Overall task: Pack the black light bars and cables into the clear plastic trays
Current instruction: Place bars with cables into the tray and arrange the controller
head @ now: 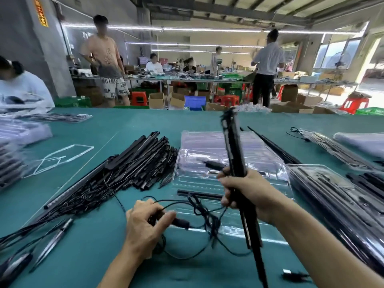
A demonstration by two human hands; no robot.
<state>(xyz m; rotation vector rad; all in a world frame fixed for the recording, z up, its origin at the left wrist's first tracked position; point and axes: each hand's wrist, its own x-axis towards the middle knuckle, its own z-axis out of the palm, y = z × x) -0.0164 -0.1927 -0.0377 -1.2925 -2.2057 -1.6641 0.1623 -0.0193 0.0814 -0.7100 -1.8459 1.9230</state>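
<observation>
My right hand (247,192) grips a bundle of black light bars (233,146) that stands nearly upright over a clear plastic tray (207,142) lying on the green table. My left hand (145,225) pinches the black cable (199,208) and its plug (180,222), which trail from the bars across the tray's near edge. One short black bar (197,193) lies flat on the tray. A large heap of loose black bars and cables (128,169) sits to the left of the tray.
Filled trays (336,202) are stacked at the right, more packed trays (12,161) at the left edge. A white strap loop (60,156) lies on the table, a small black plug (291,274) near the front. People work at benches behind.
</observation>
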